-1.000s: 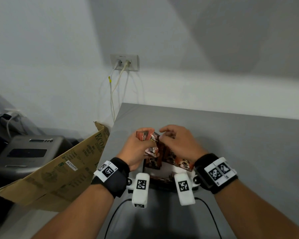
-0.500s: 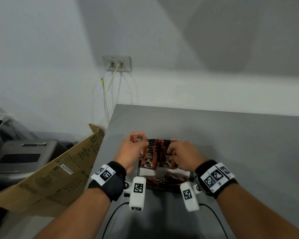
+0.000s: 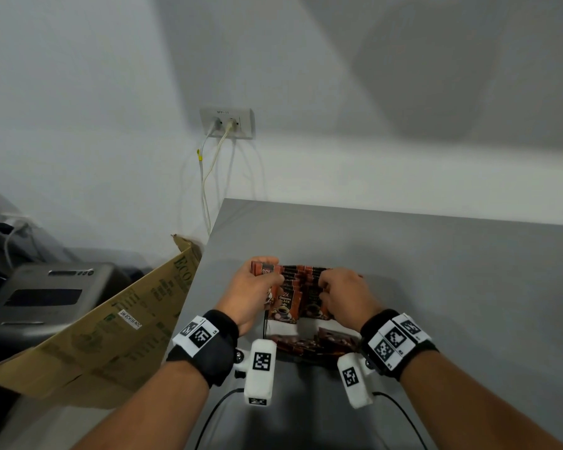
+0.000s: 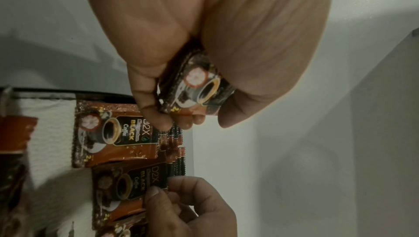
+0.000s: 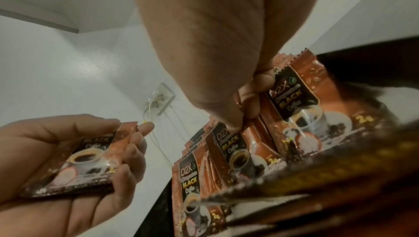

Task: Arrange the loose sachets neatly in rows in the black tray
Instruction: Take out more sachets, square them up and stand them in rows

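Observation:
Brown and black coffee sachets stand in two overlapping rows (image 3: 286, 300) at the far end of the black tray (image 3: 281, 327), which has a white liner. My left hand (image 3: 270, 277) hovers at the left row's far end and grips a small stack of sachets (image 4: 199, 90), also visible as the held stack (image 5: 86, 160). My right hand (image 3: 325, 284) is down on the right row. Its thumb and fingers (image 4: 163, 187) pinch the top edge of one sachet (image 4: 129, 190) there. Loose sachets (image 3: 312, 345) lie jumbled at the tray's near end.
The tray sits near the left edge of a grey table (image 3: 436, 271). A tilted cardboard box (image 3: 111, 329) and a grey machine (image 3: 43, 293) stand left of the table. Cables hang from a wall socket (image 3: 226, 123).
A second ago both hands held a bunch of sachets up over the tray. The right hand has since come down onto the rows, and the left hand keeps a few sachets.

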